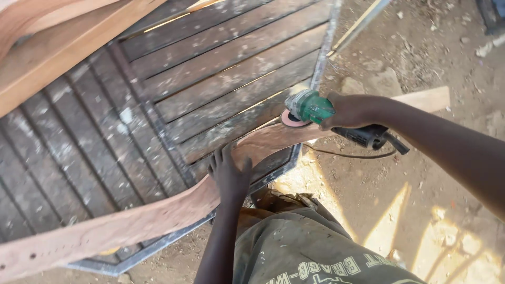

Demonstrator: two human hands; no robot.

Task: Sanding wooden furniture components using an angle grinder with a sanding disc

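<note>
A long curved reddish wooden piece lies across the near edge of a slatted wooden bench top. My left hand presses flat on the curved piece near its middle, fingers spread. My right hand grips a green and black angle grinder. Its pinkish sanding disc sits on the right end of the curved piece. A black cable trails from the grinder's rear.
Pale timber boards lean at the top left over the bench. A metal frame edges the bench on the right. Another plank lies on the dirt ground behind my right arm. Sunlit patches fall on the ground at the lower right.
</note>
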